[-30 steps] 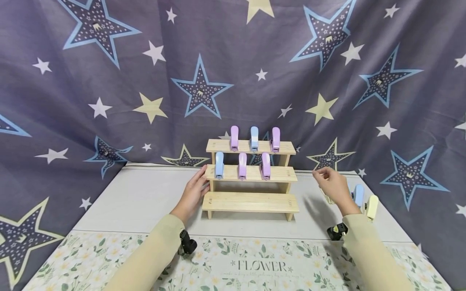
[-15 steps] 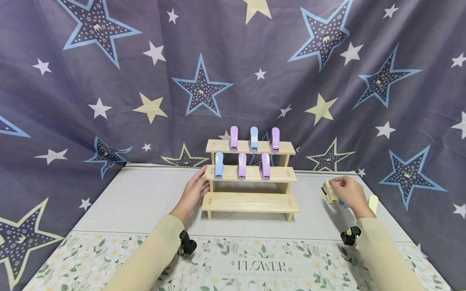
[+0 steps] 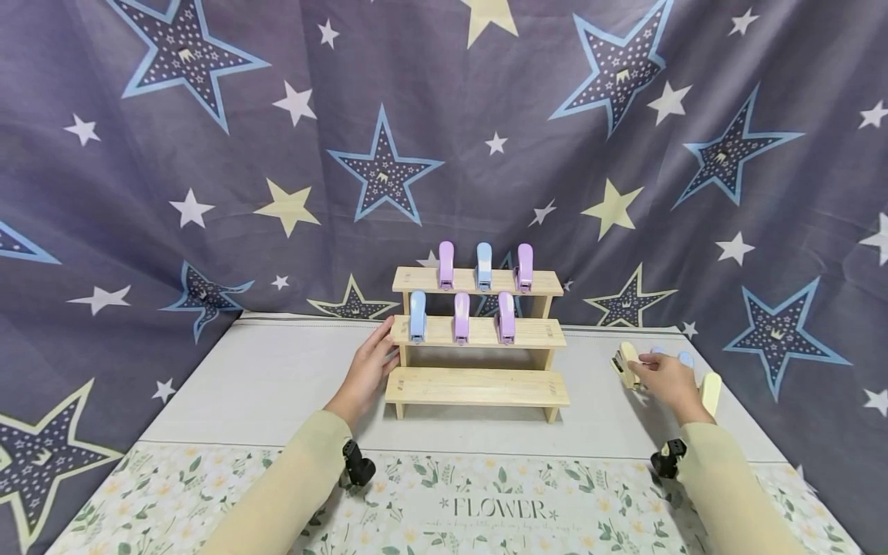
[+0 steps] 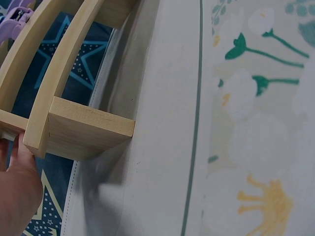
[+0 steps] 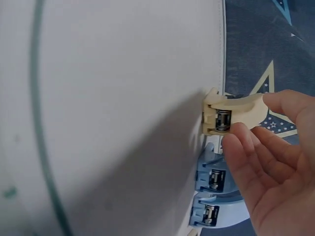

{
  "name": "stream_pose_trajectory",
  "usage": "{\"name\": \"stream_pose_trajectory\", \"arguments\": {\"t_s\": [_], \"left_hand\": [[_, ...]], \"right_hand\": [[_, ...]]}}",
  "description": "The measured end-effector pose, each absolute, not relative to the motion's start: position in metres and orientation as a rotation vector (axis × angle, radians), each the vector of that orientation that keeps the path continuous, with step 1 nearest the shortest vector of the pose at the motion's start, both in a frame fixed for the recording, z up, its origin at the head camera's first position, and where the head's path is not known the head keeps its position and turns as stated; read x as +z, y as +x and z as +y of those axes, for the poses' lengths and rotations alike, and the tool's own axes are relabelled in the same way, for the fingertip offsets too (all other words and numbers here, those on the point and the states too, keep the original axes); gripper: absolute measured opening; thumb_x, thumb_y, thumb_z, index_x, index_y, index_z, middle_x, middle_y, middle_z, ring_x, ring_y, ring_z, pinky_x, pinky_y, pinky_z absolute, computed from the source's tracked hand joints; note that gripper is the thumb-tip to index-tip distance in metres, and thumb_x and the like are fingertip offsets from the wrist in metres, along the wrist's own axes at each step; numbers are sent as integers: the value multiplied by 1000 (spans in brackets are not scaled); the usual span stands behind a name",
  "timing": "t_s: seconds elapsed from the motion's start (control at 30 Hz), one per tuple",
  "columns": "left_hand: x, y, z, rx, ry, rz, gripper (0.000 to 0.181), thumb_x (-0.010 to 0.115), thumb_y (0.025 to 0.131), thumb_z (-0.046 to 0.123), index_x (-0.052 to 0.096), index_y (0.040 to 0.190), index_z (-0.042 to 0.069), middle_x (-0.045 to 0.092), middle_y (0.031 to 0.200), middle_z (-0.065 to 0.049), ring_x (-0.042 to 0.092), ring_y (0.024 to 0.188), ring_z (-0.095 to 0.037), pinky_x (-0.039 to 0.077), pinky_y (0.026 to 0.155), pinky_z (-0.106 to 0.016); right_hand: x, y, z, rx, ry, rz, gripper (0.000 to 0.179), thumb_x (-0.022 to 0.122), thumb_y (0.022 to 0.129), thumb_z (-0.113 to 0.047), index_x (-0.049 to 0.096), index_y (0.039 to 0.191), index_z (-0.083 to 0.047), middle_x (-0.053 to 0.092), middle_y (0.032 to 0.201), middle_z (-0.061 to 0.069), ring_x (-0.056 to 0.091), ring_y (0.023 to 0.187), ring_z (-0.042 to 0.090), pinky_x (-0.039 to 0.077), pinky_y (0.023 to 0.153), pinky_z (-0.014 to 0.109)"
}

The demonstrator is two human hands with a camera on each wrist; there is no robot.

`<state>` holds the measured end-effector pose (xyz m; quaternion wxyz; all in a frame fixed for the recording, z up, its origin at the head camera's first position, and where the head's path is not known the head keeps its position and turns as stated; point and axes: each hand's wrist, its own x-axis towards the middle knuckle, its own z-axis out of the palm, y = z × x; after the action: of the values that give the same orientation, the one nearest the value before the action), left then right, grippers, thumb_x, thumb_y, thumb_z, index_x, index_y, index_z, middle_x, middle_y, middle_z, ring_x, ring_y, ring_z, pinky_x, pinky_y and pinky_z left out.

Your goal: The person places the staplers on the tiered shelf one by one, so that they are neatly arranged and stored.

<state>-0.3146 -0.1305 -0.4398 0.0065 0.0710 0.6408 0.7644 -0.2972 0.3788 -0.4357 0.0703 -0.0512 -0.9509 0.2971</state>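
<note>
My left hand (image 3: 366,368) grips the left end of the wooden stand (image 3: 479,379) at its middle step. In the left wrist view, the fingers (image 4: 22,155) reach round the stand's side board (image 4: 91,125). Over at the right, my right hand (image 3: 667,379) pinches a cream hole punch (image 3: 627,364) near the table's surface. The right wrist view has the thumb (image 5: 285,103) on the end of its lever and fingertips (image 5: 240,137) along its lower side. Two blue hole punches (image 5: 216,180) stand close beside it, partly behind the hand.
Purple hole punches (image 3: 462,317) and blue hole punches (image 3: 418,316) stand on the stand's upper two steps. A pale yellow hole punch (image 3: 710,393) sits at the right wrist. A star-patterned curtain (image 3: 458,146) hangs behind; a floral mat (image 3: 416,501) covers the front.
My right hand has moved right and down from the air near the stand onto the cream hole punch, which it now pinches. My left hand has stayed on the stand.
</note>
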Motion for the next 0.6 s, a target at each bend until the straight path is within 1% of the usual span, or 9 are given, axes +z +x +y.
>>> {"name": "stream_pose_trajectory", "arguments": {"t_s": [0.07,0.13,0.3,0.43,0.53,0.6], "left_hand": [[-440,-315,-131,2392,219,2004,52,38,111,23,26,160,15,28,161,-10,33,144,-31,33,119,-41],[-439,-315,-131,2392,214,2006,52,38,111,23,26,160,15,28,161,-10,34,144,-31,33,119,-41],[-438,-314,-130,2390,211,2014,52,38,111,22,26,160,15,29,161,-11,34,144,-31,33,119,-40],[-437,-313,-129,2390,202,2018,52,38,110,22,27,160,15,29,161,-11,34,143,-31,33,119,-40],[-436,-312,-129,2391,196,2019,51,38,110,22,27,160,16,30,160,-11,34,143,-31,33,119,-40],[-436,-312,-129,2393,196,2015,51,38,110,21,27,160,16,29,160,-11,34,143,-31,33,119,-39]], "right_hand": [[-438,-298,379,896,-158,-2853,58,57,101,-36,57,128,15,65,113,33,69,80,32,58,74,46],[-439,-299,378,903,-161,-2842,56,58,100,-34,57,128,15,65,113,33,69,76,28,58,70,43],[-442,-299,375,887,-168,-2853,54,64,97,-31,60,125,15,67,108,30,65,81,30,56,66,40],[-442,-298,373,892,-186,-2878,54,66,96,-31,60,124,15,69,101,25,62,78,28,52,61,35],[-440,-296,372,882,-183,-2882,54,66,96,-31,61,124,15,69,98,23,61,76,26,52,61,35],[-439,-295,372,889,-179,-2883,52,66,96,-30,62,122,14,70,92,20,62,73,25,51,60,34]]}}
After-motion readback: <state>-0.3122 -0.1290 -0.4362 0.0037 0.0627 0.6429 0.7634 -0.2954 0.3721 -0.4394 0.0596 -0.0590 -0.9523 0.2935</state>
